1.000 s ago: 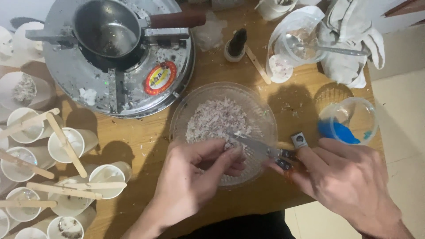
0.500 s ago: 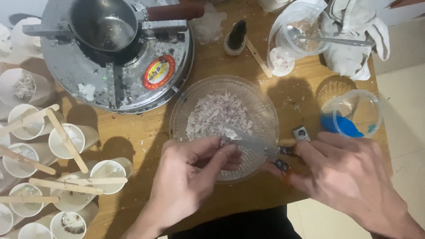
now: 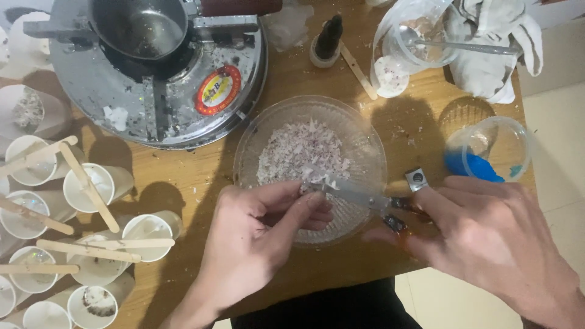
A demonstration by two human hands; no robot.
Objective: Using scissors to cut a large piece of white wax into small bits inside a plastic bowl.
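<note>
Pinching something small at its fingertips, the left hand (image 3: 253, 244) hovers over the near rim of one glass bowl (image 3: 365, 152) — what it grips is too small to make out, though it touches the blade. The right hand (image 3: 487, 244) is clenched around the handle of one knife (image 3: 356, 194), whose blade reaches from the right over the bowl to the left fingertips. Inside the bowl lies a single heap of pale shavings (image 3: 301, 152), white with pinkish flecks. The bowl stands on the wooden table (image 3: 183, 176), just in front of one round metal stove (image 3: 152, 91) that carries one small pot (image 3: 137, 24).

To the left stand paper cups (image 3: 88, 186) — about ten show, some cut off by the frame — with some six flat wooden sticks (image 3: 91, 250) laid across their rims. One more stick (image 3: 358, 70) lies bare on the table behind the bowl, beside one dark small bottle (image 3: 329, 39). At the right stands one clear plastic cup (image 3: 496, 149) with blue stuff inside. Behind it lies one white cloth (image 3: 493, 55), with another clear cup (image 3: 420, 36) holding one spoon.
</note>
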